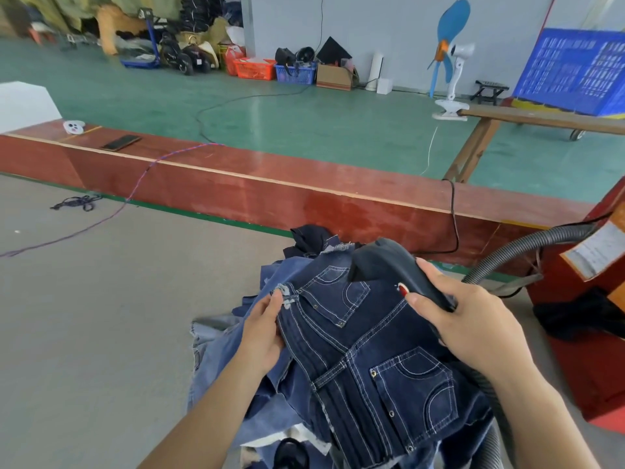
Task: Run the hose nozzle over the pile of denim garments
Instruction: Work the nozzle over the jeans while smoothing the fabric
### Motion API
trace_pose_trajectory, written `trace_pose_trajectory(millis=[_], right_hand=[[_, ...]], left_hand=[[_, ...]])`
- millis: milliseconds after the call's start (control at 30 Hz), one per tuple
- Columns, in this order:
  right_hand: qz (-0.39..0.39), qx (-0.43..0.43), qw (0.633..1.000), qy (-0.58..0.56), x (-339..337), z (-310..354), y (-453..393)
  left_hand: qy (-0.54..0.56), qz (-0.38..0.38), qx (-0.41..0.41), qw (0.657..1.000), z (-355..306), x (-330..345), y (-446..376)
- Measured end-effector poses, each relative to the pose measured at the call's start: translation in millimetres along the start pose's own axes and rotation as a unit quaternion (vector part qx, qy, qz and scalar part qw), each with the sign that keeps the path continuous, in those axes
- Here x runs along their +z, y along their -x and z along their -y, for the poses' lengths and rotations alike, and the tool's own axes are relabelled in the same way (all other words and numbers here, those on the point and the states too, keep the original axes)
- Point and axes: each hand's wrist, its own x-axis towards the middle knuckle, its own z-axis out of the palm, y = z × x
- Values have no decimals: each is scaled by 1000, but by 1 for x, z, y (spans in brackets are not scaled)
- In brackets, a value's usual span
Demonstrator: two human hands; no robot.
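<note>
Head camera: A person's right hand (473,319) wraps its grip around the handle of a black plastic hose nozzle (392,265), thumb lying along the near side beside a small red switch (402,290), the nozzle's mouth pressed onto the far part of a dark blue denim garment with white stitching (372,363). The left hand (267,328) clamps its grip on that garment's frayed left edge, thumb on top and fingers curled beneath the cloth. The garment tops a pile of denim garments (236,363) in lighter and darker blues heaped at the near edge of a grey cloth-covered counter (101,299); how many pieces the pile holds cannot be told. One ribbed grey hose (527,247) arcs from the right toward the nozzle, beside a red cabinet (581,333) at the counter's right edge. One purple cord (101,218) trails across the counter's left half, near one small tangle of dark thread (76,202). Along the counter's far edge runs a red wooden ledge (270,184) carrying one dark phone (121,142) and one small white round device (73,126). Beyond, on the green floor (304,123), stand one white fan with blue blades (451,59), one red plastic basket (254,68) and one blue plastic basket (295,73).
</note>
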Motion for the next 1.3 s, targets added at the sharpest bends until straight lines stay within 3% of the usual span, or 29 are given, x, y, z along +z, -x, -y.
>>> trace_pose_trajectory(millis=[167, 267, 367, 400, 433, 500, 600, 633, 667, 700, 733, 767, 800, 867, 900, 967, 1067, 1167, 1200, 1300], right_hand=[[-16, 26, 999, -22, -4, -5, -1], [-29, 42, 998, -37, -9, -9, -1], [-52, 57, 995, -57, -15, -14, -1], [-64, 62, 994, -67, -17, -15, -1], [-81, 68, 991, -80, -20, -17, -2], [-119, 78, 984, -110, -26, -21, -1], [-195, 101, 965, -147, -35, -30, 0], [-226, 111, 955, -158, -38, -34, 1], [-257, 120, 944, -167, -41, -38, 1], [-286, 125, 934, -172, -44, -41, 2], [-307, 128, 926, -178, -46, -43, 4], [-322, 129, 919, -185, -47, -44, 6], [-329, 129, 916, -190, -48, -45, 7], [-318, 138, 919, -190, -49, -45, 8], [-304, 141, 924, -186, -48, -45, 8], [-276, 138, 933, -184, -47, -45, 9], [-247, 123, 944, -180, -46, -42, 8], [-217, 115, 953, -178, -43, -40, 6], [-209, 113, 955, -176, -42, -40, 5], [-182, 107, 965, -154, -40, -38, 5]], left_hand=[[85, 41, -74, 993, -1, 3, 1], [22, 45, -1, 999, 2, 3, 5], [-108, 50, 96, 988, -3, 15, 15], [-184, 52, 169, 967, -10, 24, 18], [-276, 67, 257, 924, -19, 39, 24], [-371, 129, 432, 812, -44, 75, 41], [-298, 255, 620, 680, -86, 124, 69], [-285, 262, 660, 645, -97, 134, 68], [-286, 255, 672, 634, -104, 140, 60], [-294, 234, 643, 667, -108, 143, 48], [-308, 204, 551, 748, -109, 140, 34], [-360, 155, 440, 808, -106, 134, 17], [-430, 92, 320, 839, -99, 124, 1], [-556, 5, 258, 790, -72, 98, -20], [-565, -57, 285, 772, -58, 86, -26], [-509, -115, 268, 810, -37, 70, -21], [-479, -72, 228, 844, -8, 55, -15], [-291, -75, 190, 934, -8, 56, 5], [-281, -72, 174, 941, -12, 59, 8], [-395, -39, 143, 906, -26, 71, 10]])
